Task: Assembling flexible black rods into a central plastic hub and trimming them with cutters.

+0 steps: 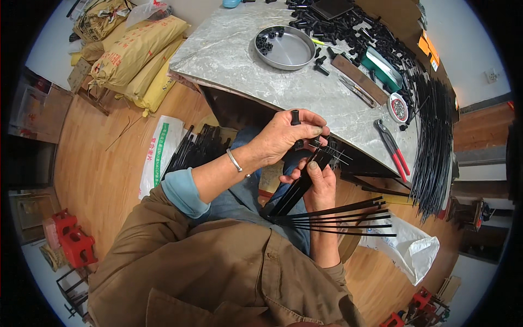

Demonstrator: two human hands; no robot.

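Note:
My left hand [283, 136], with a bangle at its wrist, comes in from the left and is closed around a short black tube piece [295, 116]. Its fingertips meet at the top of a black ribbed frame [298, 192], which looks like an umbrella frame. Thin metal wires [339, 155] stick out to the right there. Lower down, my right hand [320, 188] is closed around the frame's upper part, thumb on top. Several black ribs [348, 222] fan out from its lower end above my lap. The fingers partly hide the join between tube piece and frame.
On the grey table [223, 57] stand a round metal dish [297, 61] and a small bowl of metal bits [399, 109]. Red-handled pliers [393, 147] lie near the edge, beside a bundle of thin black rods [430, 158]. Loose black parts [354, 32] cover the back; sacks [139, 49] are stacked left.

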